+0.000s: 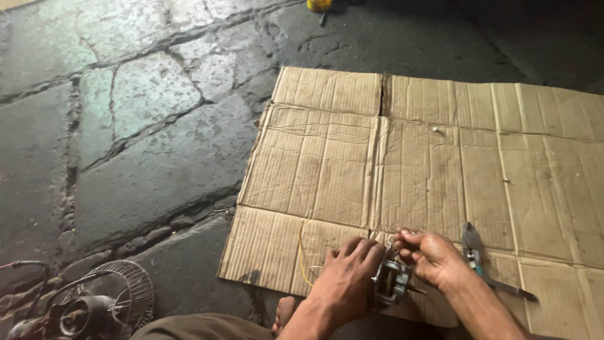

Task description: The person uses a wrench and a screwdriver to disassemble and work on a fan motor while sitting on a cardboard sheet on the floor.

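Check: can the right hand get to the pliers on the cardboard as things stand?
Probably yes. The pliers lie on the cardboard just beside the right hand, with nothing between them. But that hand is busy on the small motor, which the left hand also grips.

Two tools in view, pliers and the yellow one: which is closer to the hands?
The pliers, lying on the cardboard beside the right hand. The yellow tool sits far off on the stone floor.

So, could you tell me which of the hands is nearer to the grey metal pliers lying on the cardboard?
Right. The right hand sits just beside the grey metal pliers, apart from them; the left hand is farther away, on the other side of the small metal motor.
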